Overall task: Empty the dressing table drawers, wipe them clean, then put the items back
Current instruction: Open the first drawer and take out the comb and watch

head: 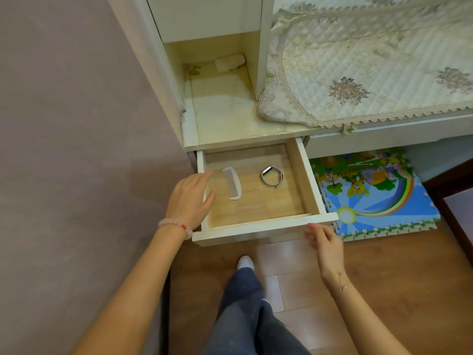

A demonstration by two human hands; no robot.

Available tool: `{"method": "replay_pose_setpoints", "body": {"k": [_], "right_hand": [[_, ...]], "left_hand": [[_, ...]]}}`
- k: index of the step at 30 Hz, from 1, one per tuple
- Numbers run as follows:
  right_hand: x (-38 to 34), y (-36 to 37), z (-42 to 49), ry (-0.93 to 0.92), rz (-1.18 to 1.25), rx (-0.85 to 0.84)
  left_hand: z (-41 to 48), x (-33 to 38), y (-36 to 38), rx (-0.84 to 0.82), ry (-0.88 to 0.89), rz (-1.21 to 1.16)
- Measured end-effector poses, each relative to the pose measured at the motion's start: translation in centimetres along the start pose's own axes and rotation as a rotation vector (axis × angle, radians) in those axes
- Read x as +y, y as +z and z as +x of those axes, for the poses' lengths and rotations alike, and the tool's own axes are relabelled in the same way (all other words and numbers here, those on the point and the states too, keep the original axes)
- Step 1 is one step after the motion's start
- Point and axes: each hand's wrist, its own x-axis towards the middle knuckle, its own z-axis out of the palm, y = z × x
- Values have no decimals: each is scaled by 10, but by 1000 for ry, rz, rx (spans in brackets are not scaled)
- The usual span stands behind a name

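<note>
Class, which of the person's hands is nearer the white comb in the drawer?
Left. The left hand lies over the left wall of the drawer, just left of the comb. The right hand is outside the drawer, by its front right corner.

- A home, most likely a bedroom corner.
- A cream-white painted dressing table [230, 142] with an open shelf stands against a plain mauve wall [64, 98].
- A quilted cream cloth with lace edging and embroidered flowers [358, 60] covers its top.
- Its pulled-out wooden drawer [256, 228] holds personal things: a white plastic comb [231, 183] and a grey wristband with a dark screen [271, 176].
- A bright cartoon foam puzzle mat [371, 196] lies on the brown wood-pattern floor [384, 290].
</note>
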Motion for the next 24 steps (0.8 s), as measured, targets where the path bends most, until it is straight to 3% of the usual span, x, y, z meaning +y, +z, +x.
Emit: {"method": "replay_pose_setpoints", "body": {"k": [5, 9, 16, 24], "right_hand": [[-41, -10, -2, -469, -378, -74], [-57, -2, 8, -734, -670, -135], [-71, 10, 14, -856, -809, -176], [-84, 32, 45, -844, -876, -239]], "left_hand": [[-26, 14, -7, 82, 10, 8], [-35, 25, -8, 137, 55, 25], [-37, 37, -1, 133, 55, 11], [-9, 27, 20, 94, 14, -49]]}}
